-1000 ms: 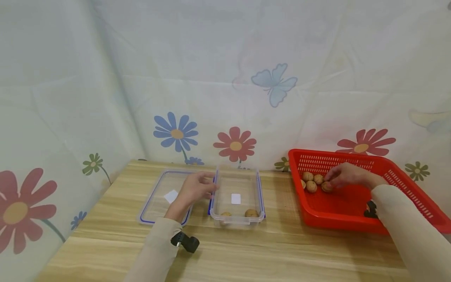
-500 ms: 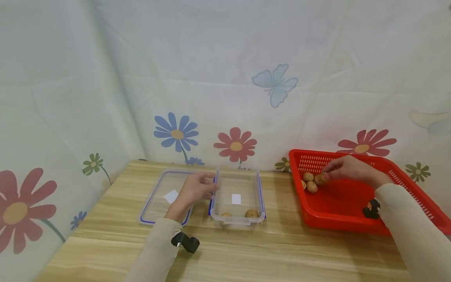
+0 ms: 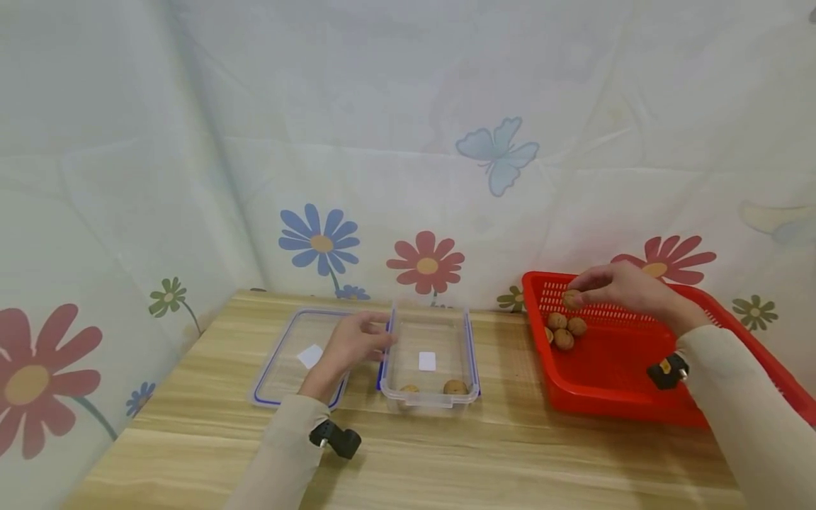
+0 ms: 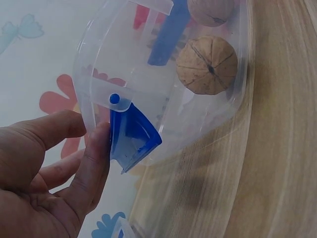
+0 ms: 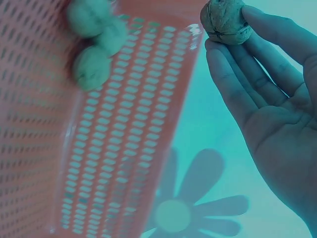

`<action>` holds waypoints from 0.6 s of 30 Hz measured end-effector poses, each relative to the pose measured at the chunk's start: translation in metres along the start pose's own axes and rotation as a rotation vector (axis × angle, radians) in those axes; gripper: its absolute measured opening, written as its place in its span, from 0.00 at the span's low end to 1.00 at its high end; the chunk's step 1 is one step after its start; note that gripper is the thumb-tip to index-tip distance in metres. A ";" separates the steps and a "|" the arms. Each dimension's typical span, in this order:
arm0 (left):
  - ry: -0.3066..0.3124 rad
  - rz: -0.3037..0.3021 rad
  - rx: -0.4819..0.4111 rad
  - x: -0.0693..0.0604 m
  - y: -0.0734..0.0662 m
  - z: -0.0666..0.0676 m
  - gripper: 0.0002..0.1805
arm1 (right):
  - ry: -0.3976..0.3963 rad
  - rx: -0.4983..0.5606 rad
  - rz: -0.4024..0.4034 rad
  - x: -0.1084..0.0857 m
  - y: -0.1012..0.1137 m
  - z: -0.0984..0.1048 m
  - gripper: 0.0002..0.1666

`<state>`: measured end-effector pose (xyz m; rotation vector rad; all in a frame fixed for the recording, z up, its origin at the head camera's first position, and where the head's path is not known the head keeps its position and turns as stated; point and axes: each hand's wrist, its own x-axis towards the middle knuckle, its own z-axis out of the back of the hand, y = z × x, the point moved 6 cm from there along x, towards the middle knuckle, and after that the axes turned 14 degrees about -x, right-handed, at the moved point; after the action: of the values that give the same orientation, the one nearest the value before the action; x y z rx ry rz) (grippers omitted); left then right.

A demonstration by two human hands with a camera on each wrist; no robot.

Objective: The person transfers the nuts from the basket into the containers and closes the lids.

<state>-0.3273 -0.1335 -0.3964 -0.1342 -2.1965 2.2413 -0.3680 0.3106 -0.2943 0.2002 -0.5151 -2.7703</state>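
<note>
My right hand (image 3: 627, 290) pinches a walnut (image 3: 571, 299) between thumb and fingertips, raised over the back left part of the red basket (image 3: 612, 406). The right wrist view shows this walnut (image 5: 225, 22) at the fingertips. Below it, several walnuts (image 3: 564, 338) lie clustered in the basket's left corner. My left hand (image 3: 357, 341) holds the left rim of a clear plastic box (image 3: 433, 401), beside its blue latch (image 4: 133, 136). Two walnuts sit at the box's near end, one (image 4: 207, 65) plain in the left wrist view.
A clear lid (image 3: 287, 354) with a blue seal lies on the wooden table (image 3: 408, 460), left of the box and partly under my left forearm. A flower-printed curtain (image 3: 382, 177) hangs behind the table. The basket stands to the right, a gap away from the box.
My right hand has picked a walnut from the cluster in the basket and lifted it up and slightly left. My left hand and the box have stayed in place.
</note>
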 end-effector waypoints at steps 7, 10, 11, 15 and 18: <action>-0.002 0.004 0.003 0.000 0.001 0.000 0.27 | -0.045 -0.010 0.005 -0.005 0.029 0.009 0.36; -0.003 0.005 0.005 0.000 0.001 0.000 0.27 | -0.061 -0.014 0.025 -0.008 0.045 0.012 0.37; -0.004 0.004 0.005 0.000 0.001 0.000 0.27 | -0.068 -0.012 0.035 -0.010 0.051 0.012 0.37; -0.003 -0.001 -0.001 -0.001 0.000 0.000 0.27 | -0.100 0.003 0.077 -0.014 0.071 0.013 0.33; -0.004 0.001 -0.003 -0.001 -0.001 0.000 0.28 | -0.114 0.034 0.109 -0.016 0.083 0.012 0.30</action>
<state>-0.3267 -0.1339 -0.3958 -0.1312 -2.2015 2.2410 -0.3320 0.2463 -0.2508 0.0214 -0.5840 -2.6792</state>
